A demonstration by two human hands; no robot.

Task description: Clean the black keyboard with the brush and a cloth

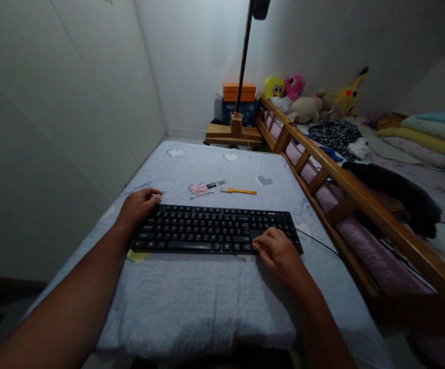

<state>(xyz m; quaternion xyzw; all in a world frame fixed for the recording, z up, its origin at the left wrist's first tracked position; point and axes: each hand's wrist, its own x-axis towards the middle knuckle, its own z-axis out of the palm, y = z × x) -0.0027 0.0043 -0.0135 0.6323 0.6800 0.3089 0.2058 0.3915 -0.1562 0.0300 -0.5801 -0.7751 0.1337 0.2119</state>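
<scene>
A black keyboard (203, 230) lies flat across the cloth-covered table. At its left end, my left hand (138, 207) is closed on the edge near the upper corner. Over the right part of the keys, near the front edge, my right hand (278, 251) pinches a small crumpled yellow-brown cloth (256, 246), mostly hidden by the fingers. Behind the keyboard lie a yellow-handled brush (241, 191), a thin tool with a black grip (214, 184) and what looks like a cotton swab (202, 195).
A cable (318, 240) runs from the keyboard to the right. Along the right side of the table stands a wooden bed rail (333, 187), with bedding and plush toys beyond it. A wooden stand (233, 134) with a pole is behind the table; a pale wall (72, 128) rises at left.
</scene>
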